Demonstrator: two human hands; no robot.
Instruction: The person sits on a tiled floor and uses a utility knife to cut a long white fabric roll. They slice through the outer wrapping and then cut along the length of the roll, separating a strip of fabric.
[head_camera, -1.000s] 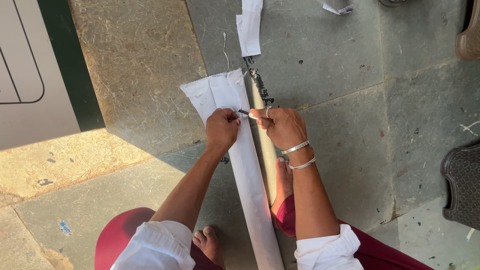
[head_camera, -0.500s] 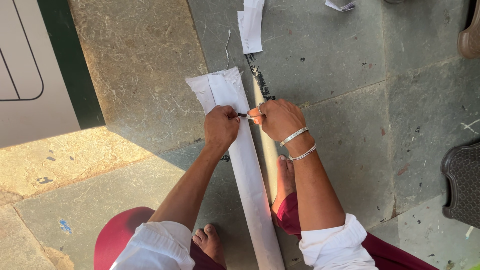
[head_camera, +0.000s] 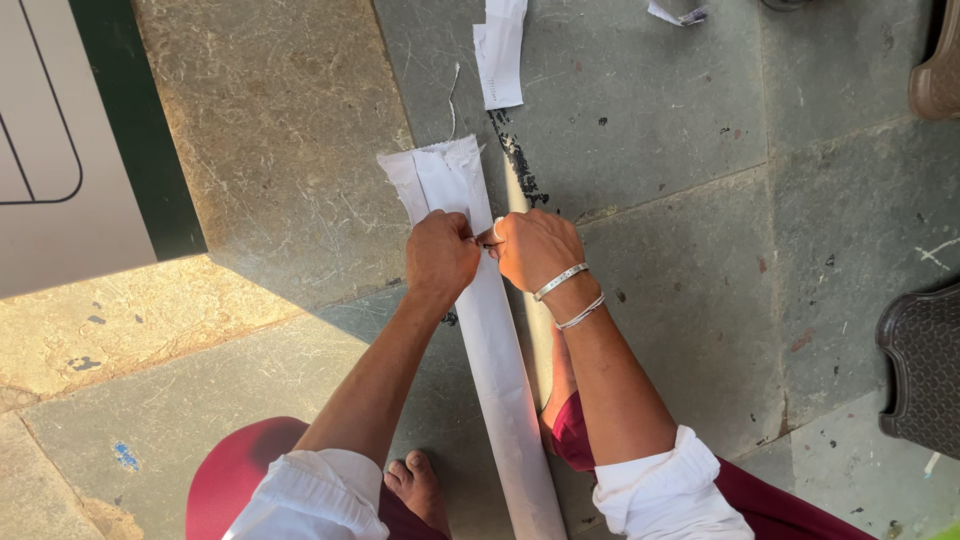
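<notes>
A long white strip of cloth (head_camera: 500, 370) lies on the stone floor, running from near my feet up to a folded end (head_camera: 440, 170). My left hand (head_camera: 440, 255) presses and pinches the strip near its upper part. My right hand (head_camera: 535, 245), with two metal bangles on the wrist, is closed right beside it at the strip's right edge, fingers pinched on the cloth. Whatever small thing sits between the fingers is hidden. A narrow wooden stick (head_camera: 520, 195) with dark marks lies along the strip's right side.
A smaller white cloth piece (head_camera: 498, 50) lies further up the floor, and a scrap (head_camera: 672, 12) at the top edge. A white and green board (head_camera: 70, 140) is at left. A dark mat (head_camera: 925, 365) sits at right. My bare foot (head_camera: 420, 485) is below.
Both hands have stayed together on the strip and shifted slightly toward its folded end. The dark tool seen between the fingers earlier is hidden now.
</notes>
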